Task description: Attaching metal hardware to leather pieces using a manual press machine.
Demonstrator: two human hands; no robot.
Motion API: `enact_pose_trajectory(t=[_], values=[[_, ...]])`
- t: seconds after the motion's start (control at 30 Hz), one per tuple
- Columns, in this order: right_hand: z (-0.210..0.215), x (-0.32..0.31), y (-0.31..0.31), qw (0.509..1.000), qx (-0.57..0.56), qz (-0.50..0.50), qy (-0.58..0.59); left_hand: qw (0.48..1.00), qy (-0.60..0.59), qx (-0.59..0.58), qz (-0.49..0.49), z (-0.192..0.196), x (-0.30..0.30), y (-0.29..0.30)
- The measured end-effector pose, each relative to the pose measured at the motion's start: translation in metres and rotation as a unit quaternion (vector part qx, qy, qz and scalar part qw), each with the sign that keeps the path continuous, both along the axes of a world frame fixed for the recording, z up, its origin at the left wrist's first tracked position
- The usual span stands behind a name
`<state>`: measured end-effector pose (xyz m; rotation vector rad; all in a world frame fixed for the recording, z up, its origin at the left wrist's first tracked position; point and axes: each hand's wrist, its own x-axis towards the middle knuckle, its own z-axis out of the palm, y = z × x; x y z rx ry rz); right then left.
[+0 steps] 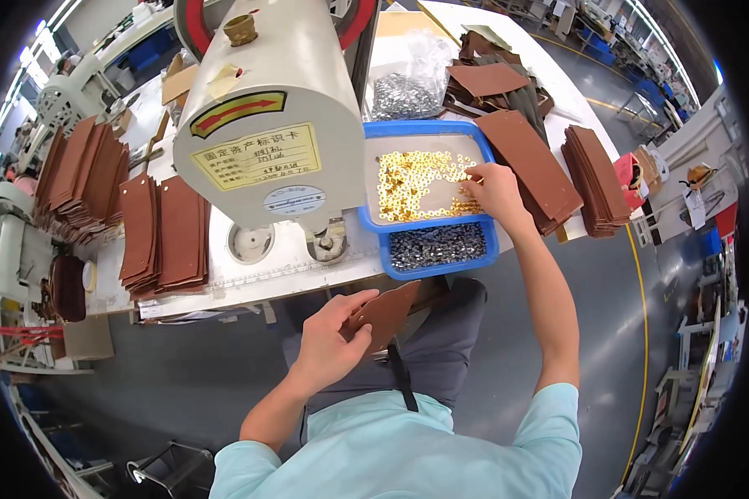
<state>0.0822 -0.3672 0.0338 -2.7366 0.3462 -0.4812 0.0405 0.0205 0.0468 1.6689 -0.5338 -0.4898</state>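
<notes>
- Brown panel (389, 314) was in the left hand (331, 343), grip closed on its left end, thumb toward the lower side and fingers up by the top edge. The rest of it stuck out past the fingertips, tilted up and to the right.
- So the panel was over the lap (455, 328), just off the near edge of the table (212, 291).
- Left forearm came up from the lower left, slanting in toward the middle, elbow bent, hand kinda cupped.
- Right hand (498, 193) was over the right side of a blue tray (424, 127), fingers bunched and pointing left, right at the gold rings (416, 183). Couldn't tell if it had one pinched; the fingertips were too small to read.
- Right arm was stretched forward, way further out than the left, with the hand bent inward at the wrist.
- Most of the rings sat loose left of those fingers, with a few right under them.
- Blue bin (438, 270) full of dark metal bits (438, 245) was just on the near side of the tray.
- Big white machine (279, 91) stood left of the tray, brown stacks (183, 237) beyond it on the left.
</notes>
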Motion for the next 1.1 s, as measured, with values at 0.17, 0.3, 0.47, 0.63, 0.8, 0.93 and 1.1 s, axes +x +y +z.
enact_pose_trajectory(t=[0.17, 0.3, 0.47, 0.63, 0.8, 0.93, 1.1], values=[[-0.005, 0.017, -0.005, 0.999, 0.015, -0.030, 0.028, 0.993, -0.081, 0.082, 0.006, -0.007, 0.009, 0.008], [-0.008, 0.018, -0.002, 1.000, -0.011, -0.016, -0.010, 0.997, 0.034, -0.007, 0.070, -0.018, 0.011, 0.011], [-0.005, 0.002, 0.000, 0.989, 0.039, -0.011, -0.140, 0.982, 0.160, -0.079, 0.057, -0.019, 0.019, 0.012], [0.030, -0.050, 0.096, 0.976, 0.127, -0.004, -0.178, 0.962, 0.230, -0.126, 0.073, -0.014, 0.018, 0.014], [0.027, -0.099, 0.173, 0.934, 0.275, 0.204, -0.101, 0.951, 0.279, -0.134, 0.005, -0.008, 0.016, 0.005], [0.015, -0.102, 0.182, 0.925, 0.313, 0.179, -0.123, 0.950, 0.287, -0.111, -0.056, -0.002, 0.011, 0.003], [0.017, -0.106, 0.182, 0.897, 0.407, 0.158, -0.069, 0.958, 0.243, -0.119, -0.089, -0.005, 0.009, 0.003]])
